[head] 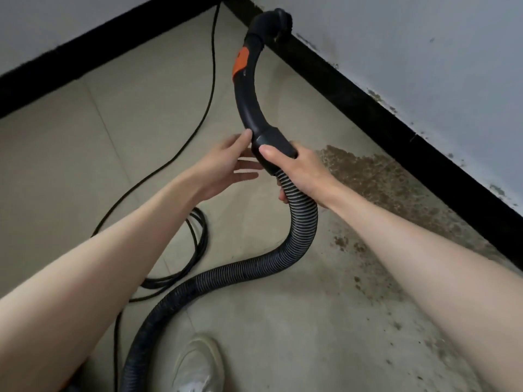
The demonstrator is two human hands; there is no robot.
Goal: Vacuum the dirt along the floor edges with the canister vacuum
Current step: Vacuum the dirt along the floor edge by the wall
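The right hand [294,168] grips the black cuff where the ribbed hose [300,230] joins the curved wand [246,91]; its thumb lies across the top of the cuff and its fingers curl round underneath. The left hand [226,165] is beside it with fingers nearly straight and spread. Its upper fingertip touches the wand just above the cuff, and it holds nothing.

The wand arcs away toward the room corner. An orange slider [240,63] sits on its upper part; any marking on it is too blurred to read. At the far end a black brush nozzle [278,24] is up against the black baseboard [396,114] of the right wall, near the corner.

No brand, label or other writing can be read anywhere.

The hose drops from the cuff, loops across the pale tiled floor [85,154] and runs off the bottom edge beside a white shoe [198,363]. The canister itself is out of sight.

Brown dirt [376,182] spreads over the floor along the right baseboard, thickest just right of the right hand, thinning into scattered specks toward the bottom right. Dark specks also mark the grey wall [424,46] just above the baseboard. A thin black cord [209,89] trails from the corner along the floor into loose coils under the left forearm.
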